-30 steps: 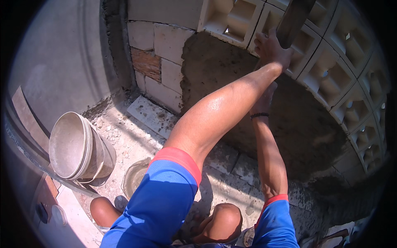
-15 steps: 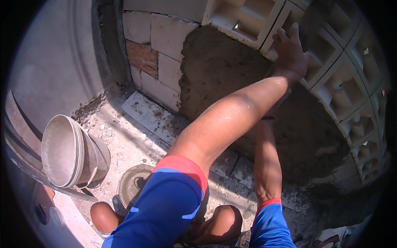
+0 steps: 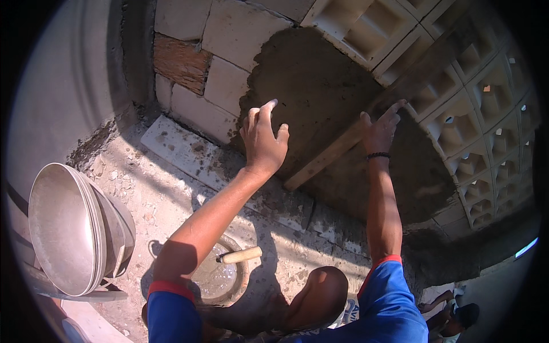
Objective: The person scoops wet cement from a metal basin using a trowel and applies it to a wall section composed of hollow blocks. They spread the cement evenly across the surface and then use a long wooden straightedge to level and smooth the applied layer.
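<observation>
My left hand (image 3: 264, 140) is raised with its fingers apart, holding nothing, in front of a patch of wet grey mortar (image 3: 309, 74) on the wall. My right hand (image 3: 380, 131) grips a long wooden straightedge (image 3: 323, 159), thumb and fingers spread across it. The straightedge slants over the mortar. Its lower end is near the wall's foot and its upper part crosses the cream vent blocks (image 3: 366, 26). Below my left forearm sits a round tub of wet mortar (image 3: 214, 280), partly hidden by the arm. A wooden-handled tool (image 3: 243, 255) rests in it, its working end out of sight.
Stacked pale buckets (image 3: 63, 228) lean at the left. White blocks (image 3: 229, 86) and one reddish brick (image 3: 180, 62) show beside the mortar. A speckled white slab (image 3: 183, 151) lies along the wall's foot on rubble-strewn ground. Another person (image 3: 452, 314) is at the lower right.
My left hand has come down and left from the vent blocks to open air before the mortar. The straightedge and the tub's wooden handle are now plainly visible. My view has shifted.
</observation>
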A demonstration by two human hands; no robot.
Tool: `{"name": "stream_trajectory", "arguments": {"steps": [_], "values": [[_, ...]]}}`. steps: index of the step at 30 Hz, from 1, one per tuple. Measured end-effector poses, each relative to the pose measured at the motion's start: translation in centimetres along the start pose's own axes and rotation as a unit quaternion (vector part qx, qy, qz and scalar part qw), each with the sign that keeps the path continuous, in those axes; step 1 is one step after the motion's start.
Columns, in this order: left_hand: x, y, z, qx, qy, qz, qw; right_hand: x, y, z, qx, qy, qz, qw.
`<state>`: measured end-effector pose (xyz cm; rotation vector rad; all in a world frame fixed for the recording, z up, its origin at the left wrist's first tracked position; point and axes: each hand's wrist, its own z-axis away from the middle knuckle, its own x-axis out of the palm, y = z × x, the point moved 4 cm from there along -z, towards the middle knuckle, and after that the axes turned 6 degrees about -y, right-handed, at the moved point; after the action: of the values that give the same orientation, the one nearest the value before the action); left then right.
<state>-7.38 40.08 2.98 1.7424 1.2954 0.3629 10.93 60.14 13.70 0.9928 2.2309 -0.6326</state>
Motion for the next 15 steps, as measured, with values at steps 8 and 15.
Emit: {"name": "stream_trajectory", "arguments": {"steps": [8, 15], "values": [[-4.7, -4.2, 4.3, -0.153, -0.088, 0.098, 0.979, 0.8, -0.6, -0.3, 0.110, -0.117, 0.070, 0.985], [-7.1, -7.3, 4.8, -0.184, -0.053, 0.077, 0.978, 0.9, -0.3, 0.2, 0.033, -0.033, 0.018, 0.999]]}}
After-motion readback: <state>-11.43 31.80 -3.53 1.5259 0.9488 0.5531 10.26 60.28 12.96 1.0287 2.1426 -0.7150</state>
